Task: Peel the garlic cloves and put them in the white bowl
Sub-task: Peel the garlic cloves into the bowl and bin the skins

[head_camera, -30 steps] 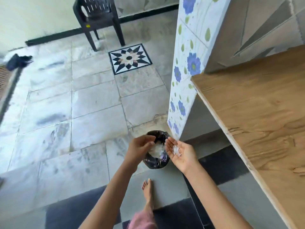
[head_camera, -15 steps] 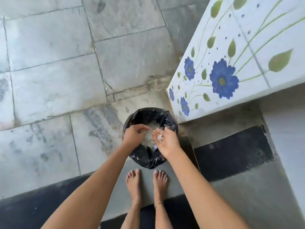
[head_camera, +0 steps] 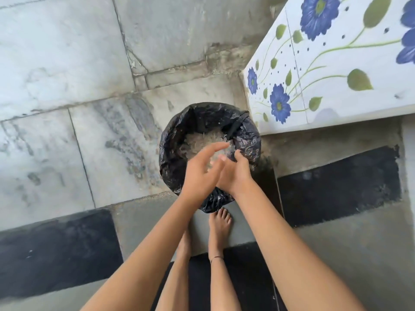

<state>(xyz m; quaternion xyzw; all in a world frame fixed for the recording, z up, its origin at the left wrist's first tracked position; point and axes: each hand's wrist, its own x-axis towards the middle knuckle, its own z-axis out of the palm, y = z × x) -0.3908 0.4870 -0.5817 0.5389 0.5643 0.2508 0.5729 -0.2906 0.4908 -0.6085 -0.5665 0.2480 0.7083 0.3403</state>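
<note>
I stand over a small bin lined with a black bag (head_camera: 173, 140), and pale garlic skins (head_camera: 202, 140) lie heaped inside it. Both hands hover above the bin's near side. My left hand (head_camera: 202, 170) has its fingers stretched out and lies across the palm of my right hand (head_camera: 239, 173). The right hand's fingers are loosely bent upward and hold nothing that I can make out. No garlic cloves and no white bowl are in view.
A white wall with blue flowers (head_camera: 325, 70) ends right beside the bin on the right. Grey marble floor (head_camera: 67, 75) spreads to the left and beyond. My bare feet (head_camera: 219, 230) stand on grey and black tiles just before the bin.
The camera has tilted down and come closer to the bin. My left hand has moved from the bin's left rim onto the right palm, and the white bits on that palm are gone.
</note>
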